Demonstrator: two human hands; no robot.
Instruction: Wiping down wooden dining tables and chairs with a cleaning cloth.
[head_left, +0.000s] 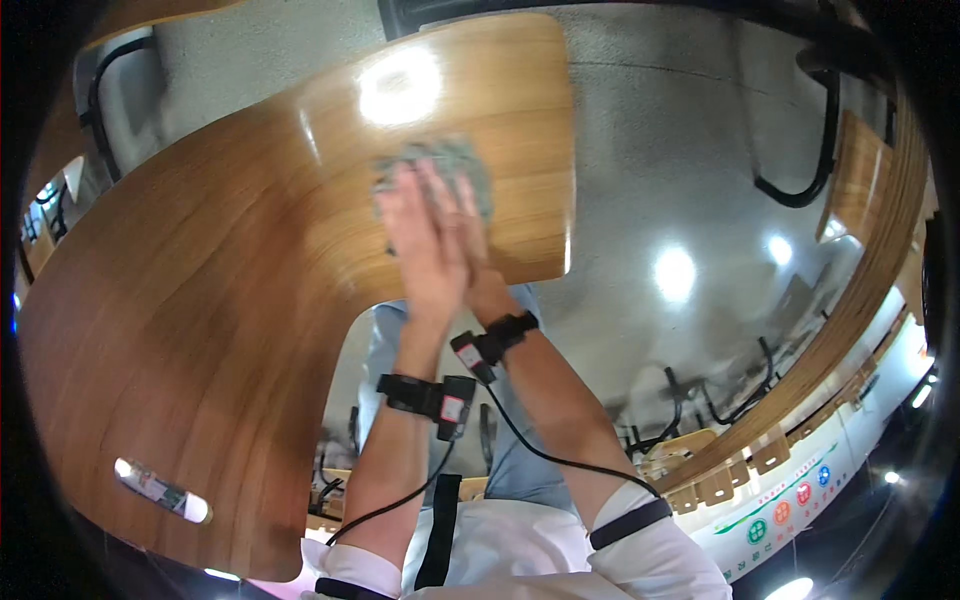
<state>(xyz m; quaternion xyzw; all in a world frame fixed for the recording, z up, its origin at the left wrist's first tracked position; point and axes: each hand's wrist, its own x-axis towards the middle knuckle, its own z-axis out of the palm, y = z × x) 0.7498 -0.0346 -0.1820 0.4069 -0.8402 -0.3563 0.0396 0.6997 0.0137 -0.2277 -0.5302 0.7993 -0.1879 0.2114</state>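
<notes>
A crumpled grey-green cloth (476, 180) lies on the glossy wood-grain tabletop (262, 247), slightly blurred. My left hand (420, 232) presses it down with fingers stretched forward. Close against it, partly overlapping, my right hand (472, 232) also rests on the cloth. The palms and the undersides of the fingers are hidden. Each wrist wears a black strap with a small device, the left wrist device (454, 407) and the right wrist device (474, 356), with dark cables running back along the forearms.
A small cylindrical container (161, 491) with a printed label lies at the tabletop's lower left. Grey floor (637, 172) shows past the right edge. Black-framed furniture (821, 142) stands to the right, near a long curved wooden edge (847, 300). A white wall (780, 487) bears writing.
</notes>
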